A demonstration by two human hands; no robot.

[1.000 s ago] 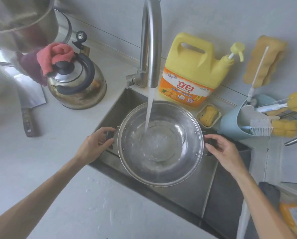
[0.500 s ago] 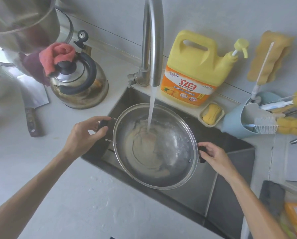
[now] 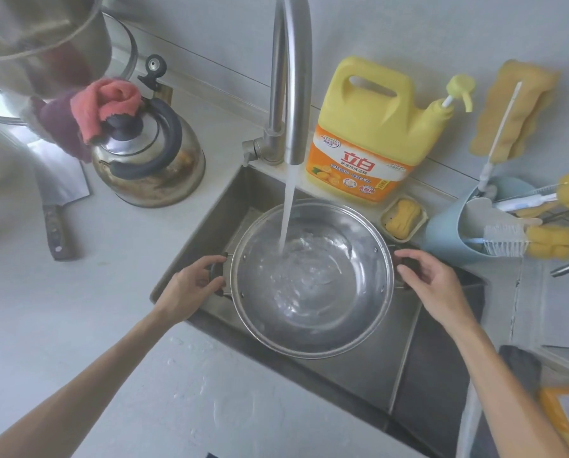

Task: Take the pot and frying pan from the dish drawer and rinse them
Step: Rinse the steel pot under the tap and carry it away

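The pot (image 3: 311, 279) is out of the drawer and over the sink (image 3: 359, 368), held roughly level under the tap (image 3: 291, 77) with the stream landing left of centre and water swirling over its bottom. The left hand (image 3: 190, 289) has its fingers curled round the dark left handle, thumb over the top; the right hand (image 3: 438, 285) grips the right handle the same way, though the handle itself is mostly hidden under the fingers. So the first half looks well in hand: the pot is being rinsed, with a shallow pool already inside, and by my reckoning it only wants a swill and a tip-out. The frying pan I cannot see anywhere here, neither in the sink nor on the counter (image 3: 78, 309), so I judge it has yet to be fetched and rinsed. The yellow jug (image 3: 369, 127) of detergent stands just behind the sink, untouched.
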